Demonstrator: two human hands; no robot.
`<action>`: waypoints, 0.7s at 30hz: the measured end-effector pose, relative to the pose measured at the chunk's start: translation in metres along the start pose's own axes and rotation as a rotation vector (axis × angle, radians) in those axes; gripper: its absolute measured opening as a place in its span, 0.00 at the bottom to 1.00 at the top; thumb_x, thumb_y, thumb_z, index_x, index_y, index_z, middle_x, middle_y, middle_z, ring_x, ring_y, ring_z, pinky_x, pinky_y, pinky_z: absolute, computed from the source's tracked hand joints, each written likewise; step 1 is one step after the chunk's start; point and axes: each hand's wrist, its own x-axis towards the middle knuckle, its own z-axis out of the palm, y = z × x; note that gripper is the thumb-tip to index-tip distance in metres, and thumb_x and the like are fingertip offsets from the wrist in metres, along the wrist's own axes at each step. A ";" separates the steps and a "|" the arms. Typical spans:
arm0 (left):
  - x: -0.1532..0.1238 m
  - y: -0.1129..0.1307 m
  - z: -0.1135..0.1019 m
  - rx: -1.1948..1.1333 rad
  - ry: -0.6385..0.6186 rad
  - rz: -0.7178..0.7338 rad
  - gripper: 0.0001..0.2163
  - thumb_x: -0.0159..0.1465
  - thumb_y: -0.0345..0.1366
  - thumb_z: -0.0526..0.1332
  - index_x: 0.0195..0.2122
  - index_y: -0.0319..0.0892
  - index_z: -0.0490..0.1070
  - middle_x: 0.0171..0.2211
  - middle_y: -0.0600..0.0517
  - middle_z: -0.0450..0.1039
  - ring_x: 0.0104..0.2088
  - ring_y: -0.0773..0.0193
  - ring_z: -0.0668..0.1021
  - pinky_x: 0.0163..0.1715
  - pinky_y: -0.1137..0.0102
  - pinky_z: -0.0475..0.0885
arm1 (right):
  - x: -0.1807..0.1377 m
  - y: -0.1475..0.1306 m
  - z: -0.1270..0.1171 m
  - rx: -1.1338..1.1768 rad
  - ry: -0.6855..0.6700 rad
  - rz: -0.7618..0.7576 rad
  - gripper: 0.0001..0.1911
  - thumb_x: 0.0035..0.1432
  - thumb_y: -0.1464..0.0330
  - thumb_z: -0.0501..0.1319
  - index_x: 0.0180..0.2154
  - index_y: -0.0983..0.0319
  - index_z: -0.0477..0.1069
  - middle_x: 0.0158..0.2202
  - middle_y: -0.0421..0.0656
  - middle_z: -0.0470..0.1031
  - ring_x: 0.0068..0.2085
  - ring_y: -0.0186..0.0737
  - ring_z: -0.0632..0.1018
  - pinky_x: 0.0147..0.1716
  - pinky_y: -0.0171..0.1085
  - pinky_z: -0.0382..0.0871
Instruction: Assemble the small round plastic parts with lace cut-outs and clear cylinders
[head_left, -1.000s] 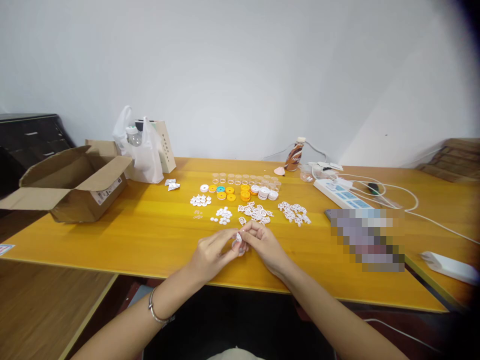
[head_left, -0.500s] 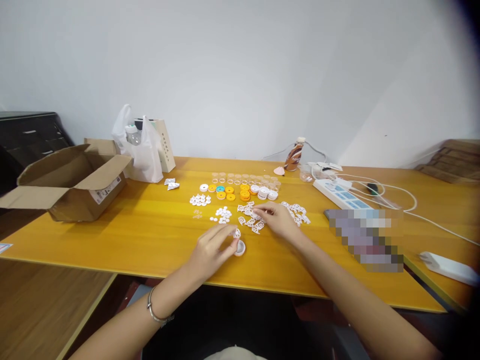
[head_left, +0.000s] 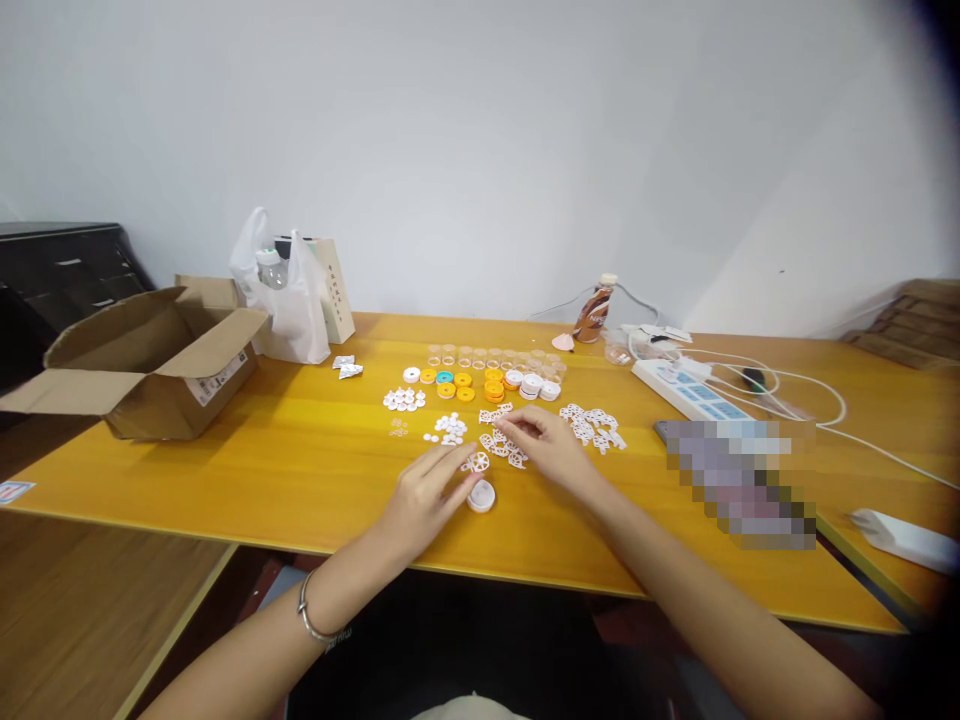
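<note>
A small white openwork plastic piece (head_left: 480, 461) is pinched between the thumb and fingers of my left hand (head_left: 424, 500). Just below it, a round white cap-like part (head_left: 481, 496) lies on the table. My right hand (head_left: 551, 445) is over a pile of similar white openwork pieces (head_left: 517, 461), its thumb and fingertips drawn together. Whether a piece is between them is hidden. More openwork pieces (head_left: 592, 425) lie to its right. Small white discs (head_left: 450, 430) and white pegged parts (head_left: 405, 400) lie beyond my left hand.
Orange discs (head_left: 465, 394), white discs (head_left: 531, 385) and clear cups (head_left: 480, 358) line the middle of the table. An open cardboard box (head_left: 150, 380) and a plastic bag (head_left: 289, 320) stand left. A bottle (head_left: 596, 308), a power strip (head_left: 690, 392) and a blurred-out object (head_left: 739, 485) are on the right.
My right hand has moved slightly left and toward my left hand. The white openwork piece in my left hand shows more of its face. The view has shifted slightly.
</note>
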 end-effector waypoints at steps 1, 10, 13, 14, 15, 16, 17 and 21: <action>0.000 0.000 0.000 -0.008 -0.001 0.007 0.16 0.63 0.33 0.58 0.52 0.43 0.64 0.41 0.47 0.73 0.40 0.62 0.76 0.42 0.66 0.73 | -0.008 -0.007 0.003 0.111 -0.065 -0.005 0.12 0.54 0.59 0.58 0.33 0.60 0.74 0.31 0.42 0.76 0.31 0.38 0.74 0.31 0.37 0.67; -0.003 -0.001 0.000 0.020 -0.076 -0.015 0.18 0.62 0.38 0.58 0.53 0.42 0.62 0.44 0.45 0.71 0.44 0.58 0.75 0.45 0.62 0.71 | -0.034 0.005 -0.002 0.292 0.033 0.100 0.11 0.51 0.62 0.61 0.36 0.60 0.72 0.31 0.43 0.77 0.32 0.38 0.76 0.34 0.38 0.71; -0.002 0.003 -0.001 0.056 -0.153 -0.081 0.16 0.62 0.40 0.57 0.50 0.42 0.64 0.43 0.45 0.71 0.44 0.58 0.74 0.45 0.61 0.70 | -0.023 0.045 -0.041 -0.005 0.214 0.187 0.14 0.51 0.61 0.59 0.37 0.61 0.74 0.33 0.45 0.78 0.33 0.40 0.77 0.34 0.39 0.70; -0.001 0.004 -0.001 0.062 -0.195 -0.108 0.16 0.62 0.42 0.58 0.49 0.42 0.65 0.43 0.46 0.71 0.44 0.57 0.73 0.45 0.61 0.69 | -0.021 0.058 -0.054 -0.093 0.246 0.214 0.14 0.52 0.61 0.57 0.38 0.61 0.74 0.33 0.45 0.78 0.33 0.41 0.77 0.34 0.38 0.69; -0.001 0.006 -0.001 0.066 -0.242 -0.135 0.17 0.60 0.44 0.59 0.48 0.42 0.66 0.43 0.46 0.71 0.44 0.57 0.73 0.45 0.61 0.69 | -0.020 0.069 -0.065 -0.133 0.280 0.236 0.15 0.52 0.62 0.57 0.38 0.62 0.75 0.33 0.46 0.79 0.33 0.42 0.77 0.33 0.39 0.69; 0.000 0.007 -0.001 0.068 -0.288 -0.160 0.19 0.58 0.46 0.61 0.47 0.43 0.67 0.43 0.47 0.70 0.44 0.56 0.72 0.45 0.60 0.68 | -0.019 0.078 -0.074 -0.167 0.295 0.251 0.14 0.51 0.62 0.57 0.37 0.62 0.75 0.32 0.46 0.79 0.33 0.43 0.77 0.32 0.39 0.68; 0.000 0.008 -0.001 0.069 -0.330 -0.182 0.21 0.56 0.48 0.62 0.46 0.43 0.67 0.43 0.47 0.70 0.44 0.55 0.72 0.45 0.60 0.67 | -0.019 0.085 -0.080 -0.195 0.308 0.261 0.14 0.51 0.63 0.57 0.35 0.62 0.76 0.30 0.45 0.78 0.32 0.44 0.76 0.31 0.39 0.68; 0.001 0.008 -0.001 0.074 -0.427 -0.269 0.21 0.52 0.47 0.65 0.44 0.44 0.67 0.42 0.49 0.69 0.42 0.56 0.71 0.44 0.61 0.66 | -0.019 0.095 -0.089 -0.269 0.310 0.268 0.12 0.49 0.62 0.59 0.31 0.62 0.77 0.22 0.42 0.74 0.26 0.42 0.73 0.28 0.39 0.65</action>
